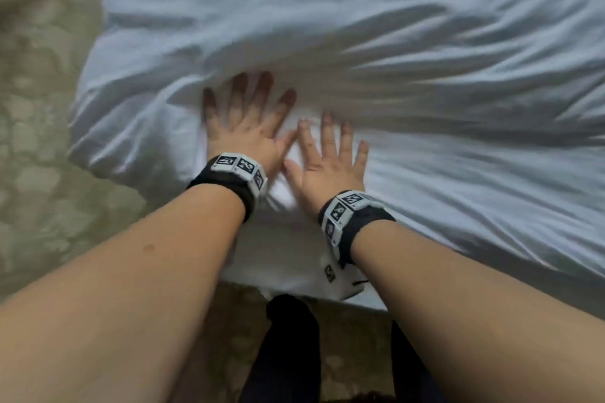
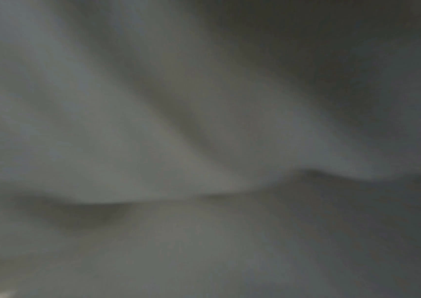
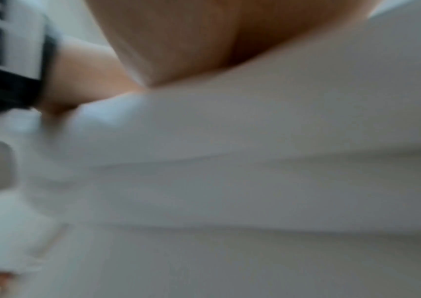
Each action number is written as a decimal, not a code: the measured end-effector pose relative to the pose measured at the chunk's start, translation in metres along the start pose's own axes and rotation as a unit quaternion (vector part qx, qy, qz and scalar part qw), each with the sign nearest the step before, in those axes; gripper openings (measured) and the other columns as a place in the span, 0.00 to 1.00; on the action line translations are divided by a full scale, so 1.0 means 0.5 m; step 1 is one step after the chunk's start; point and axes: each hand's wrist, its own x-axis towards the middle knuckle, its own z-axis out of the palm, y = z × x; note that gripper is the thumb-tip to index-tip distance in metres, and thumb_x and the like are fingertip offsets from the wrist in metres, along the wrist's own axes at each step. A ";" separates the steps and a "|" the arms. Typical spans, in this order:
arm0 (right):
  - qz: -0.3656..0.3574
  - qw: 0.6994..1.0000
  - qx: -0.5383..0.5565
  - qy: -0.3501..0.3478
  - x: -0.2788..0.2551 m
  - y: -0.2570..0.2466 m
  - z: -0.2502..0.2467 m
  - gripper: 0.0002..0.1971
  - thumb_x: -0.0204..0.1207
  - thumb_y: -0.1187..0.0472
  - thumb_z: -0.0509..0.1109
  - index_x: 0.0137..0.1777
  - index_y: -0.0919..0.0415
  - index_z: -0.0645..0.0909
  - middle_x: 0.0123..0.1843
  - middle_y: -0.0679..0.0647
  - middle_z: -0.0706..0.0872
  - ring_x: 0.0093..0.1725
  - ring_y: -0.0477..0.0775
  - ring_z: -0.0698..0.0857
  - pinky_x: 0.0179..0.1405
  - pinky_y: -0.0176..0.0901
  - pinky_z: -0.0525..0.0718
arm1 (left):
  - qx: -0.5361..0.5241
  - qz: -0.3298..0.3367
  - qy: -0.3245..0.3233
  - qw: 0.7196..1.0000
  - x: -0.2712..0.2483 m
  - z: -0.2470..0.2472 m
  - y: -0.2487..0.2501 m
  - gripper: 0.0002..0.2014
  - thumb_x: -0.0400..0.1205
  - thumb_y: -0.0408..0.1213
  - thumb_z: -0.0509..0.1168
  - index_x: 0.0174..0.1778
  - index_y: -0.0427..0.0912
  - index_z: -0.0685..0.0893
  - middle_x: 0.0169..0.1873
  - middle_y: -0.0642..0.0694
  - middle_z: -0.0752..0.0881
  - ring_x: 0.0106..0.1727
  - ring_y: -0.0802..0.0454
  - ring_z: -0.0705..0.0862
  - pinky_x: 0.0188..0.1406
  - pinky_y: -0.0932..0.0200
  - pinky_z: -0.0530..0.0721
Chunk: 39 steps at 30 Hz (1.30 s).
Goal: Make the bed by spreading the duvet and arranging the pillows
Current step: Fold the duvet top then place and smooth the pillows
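No grip – left hand [image 1: 246,127], right hand [image 1: 327,167] flat on duvet [image 1: 425,108] near bed edge.

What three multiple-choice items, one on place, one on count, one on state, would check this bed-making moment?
1. Where do both hands lie?
A. on the floor
B. on the white crumpled duvet near the bed's corner
C. on a pillow

2. How many black wristbands with white marker tiles show?
A. one
B. two
C. three

3. How are the fingers?
A. spread flat
B. curled in fists
C. pinching cloth

Key: B, the left hand and right hand press the white crumpled duvet by its near corner; B, one black wristband sits on each wrist, the other at; A, the head view shows straight, splayed fingers on the cloth.
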 end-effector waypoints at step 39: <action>0.047 0.984 -0.169 -0.022 0.151 -0.223 0.190 0.38 0.80 0.26 0.41 0.86 0.34 0.32 0.87 0.47 0.25 0.85 0.67 0.24 0.77 0.79 0.27 | -0.812 -0.438 -0.186 0.337 0.015 0.259 -0.519 0.41 0.69 0.77 0.69 0.68 0.49 0.88 0.59 0.40 0.92 0.59 0.35 0.91 0.62 0.30 0.86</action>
